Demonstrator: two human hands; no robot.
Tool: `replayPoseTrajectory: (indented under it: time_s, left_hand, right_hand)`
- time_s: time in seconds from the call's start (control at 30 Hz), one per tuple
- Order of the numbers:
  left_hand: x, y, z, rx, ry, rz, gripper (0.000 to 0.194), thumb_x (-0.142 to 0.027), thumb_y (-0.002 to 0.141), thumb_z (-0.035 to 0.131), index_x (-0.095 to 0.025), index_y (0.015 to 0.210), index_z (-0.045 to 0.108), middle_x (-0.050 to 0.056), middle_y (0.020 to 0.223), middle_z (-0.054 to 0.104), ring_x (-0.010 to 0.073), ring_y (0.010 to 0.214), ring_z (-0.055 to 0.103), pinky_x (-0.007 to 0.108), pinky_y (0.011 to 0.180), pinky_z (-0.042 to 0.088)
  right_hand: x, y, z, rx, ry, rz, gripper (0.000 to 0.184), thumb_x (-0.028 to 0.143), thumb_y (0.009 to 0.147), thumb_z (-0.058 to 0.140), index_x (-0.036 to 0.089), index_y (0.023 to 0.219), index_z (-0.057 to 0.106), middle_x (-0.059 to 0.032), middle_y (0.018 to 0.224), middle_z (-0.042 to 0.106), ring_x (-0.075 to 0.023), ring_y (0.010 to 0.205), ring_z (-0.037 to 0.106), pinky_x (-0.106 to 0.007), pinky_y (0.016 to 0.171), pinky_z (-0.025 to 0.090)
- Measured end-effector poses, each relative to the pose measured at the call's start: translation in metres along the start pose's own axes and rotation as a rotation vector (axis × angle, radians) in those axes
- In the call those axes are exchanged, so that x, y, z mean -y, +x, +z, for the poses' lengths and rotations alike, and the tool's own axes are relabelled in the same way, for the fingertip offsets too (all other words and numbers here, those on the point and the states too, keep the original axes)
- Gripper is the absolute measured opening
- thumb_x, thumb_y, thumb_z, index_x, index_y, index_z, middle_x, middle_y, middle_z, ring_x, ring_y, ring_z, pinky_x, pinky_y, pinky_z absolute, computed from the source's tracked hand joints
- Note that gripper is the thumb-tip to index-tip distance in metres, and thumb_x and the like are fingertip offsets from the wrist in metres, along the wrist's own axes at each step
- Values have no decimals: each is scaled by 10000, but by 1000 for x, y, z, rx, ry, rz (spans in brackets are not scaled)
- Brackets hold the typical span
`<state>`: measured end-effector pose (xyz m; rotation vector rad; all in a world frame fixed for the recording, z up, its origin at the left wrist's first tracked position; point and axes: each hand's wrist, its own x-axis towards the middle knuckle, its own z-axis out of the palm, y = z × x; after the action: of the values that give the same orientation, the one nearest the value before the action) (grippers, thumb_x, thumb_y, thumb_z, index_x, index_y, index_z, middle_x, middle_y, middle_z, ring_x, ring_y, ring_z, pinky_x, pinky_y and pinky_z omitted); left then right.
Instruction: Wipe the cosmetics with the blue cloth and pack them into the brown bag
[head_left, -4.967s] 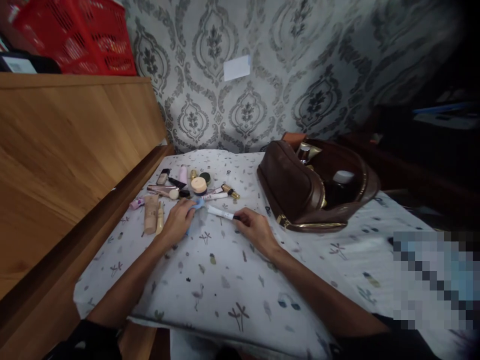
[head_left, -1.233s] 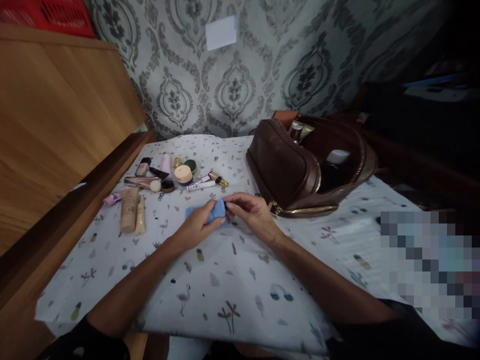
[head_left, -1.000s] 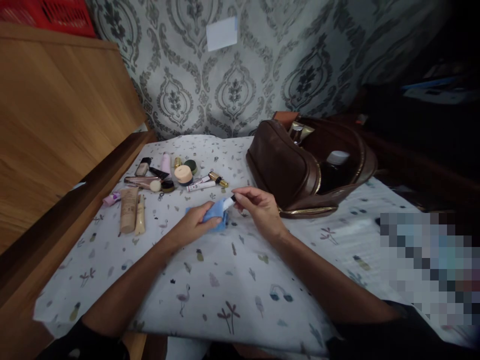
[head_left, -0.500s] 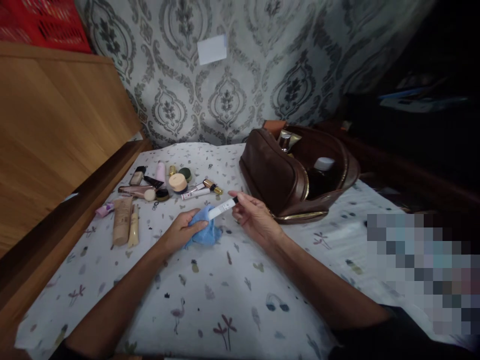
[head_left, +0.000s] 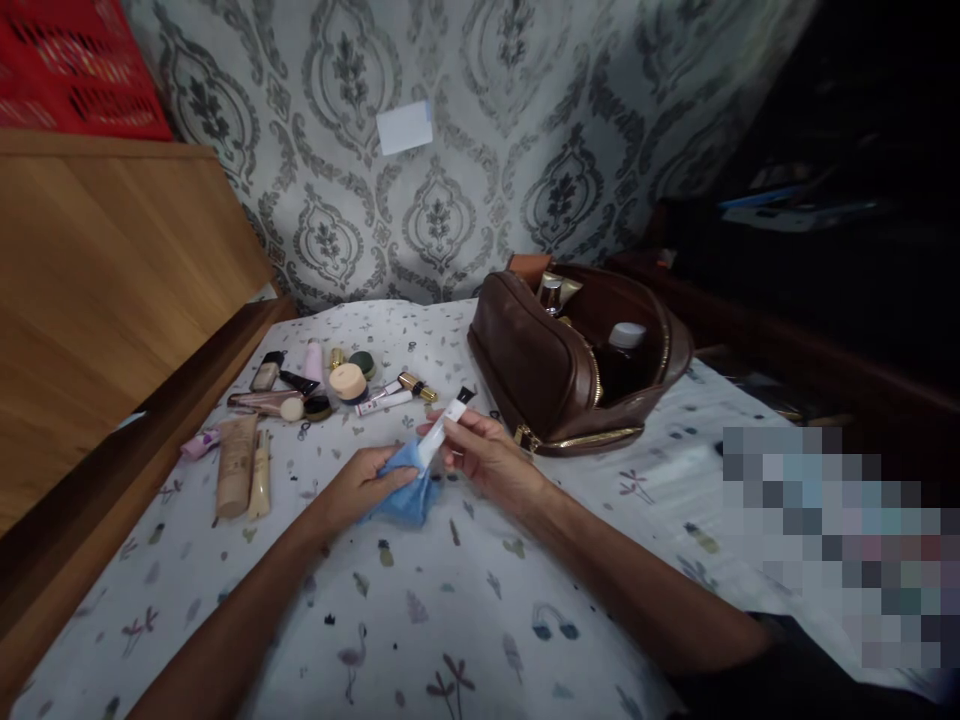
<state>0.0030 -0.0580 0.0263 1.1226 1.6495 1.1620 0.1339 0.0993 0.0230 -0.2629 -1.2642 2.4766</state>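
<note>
A slim white tube with a black cap is held at a slant between my hands, cap end up and to the right. My left hand pinches its lower end through a blue cloth, which hides that end. The fingers of my right hand are closed on the tube just below the cap. To the left lie several cosmetics, among them a round jar with a peach lid, a white and pink tube and a gold-ended tube.
An unzipped brown bag stands at the back right, with a white-capped bottle inside. Farther left lie a large beige tube and a small yellowish tube. A wooden panel borders the left side; patterned wallpaper rises behind.
My right hand has shifted from the cap down onto the tube's body, leaving the black cap exposed. The tube now tilts more steeply. The camera view has moved slightly.
</note>
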Motion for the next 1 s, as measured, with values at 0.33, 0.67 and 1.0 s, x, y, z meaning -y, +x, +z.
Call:
replayPoseTrajectory:
  time_s: [0.33,0.67,1.0]
  left_hand:
    - [-9,-3,-5,-297,1,226,439,-537,879,580,-210,1168,627,46,1054,645,169,886,585,234,756,469]
    - [-1,-1,-1,-223,137,180,387,-526,907,535,-148,853,599,-14,716,503,113,650,452,211,574,381]
    - [-3,-2,-4,-138,4,176,365,-500,908,561,-155,1006,626,8,772,603,124,658,554,208,580,424]
  right_hand:
    - [2,-8,6,189,-340,232,469,609,639,781,151,694,694,36,446,525,-61,386,372,-208,371,198]
    - [-8,-6,2,203,-676,101,489,598,640,783,163,645,558,64,532,428,-63,498,347,-217,459,218]
    - [-3,-10,6,279,-656,191,559,699,751,635,157,629,575,35,529,479,-68,457,387,-218,425,269]
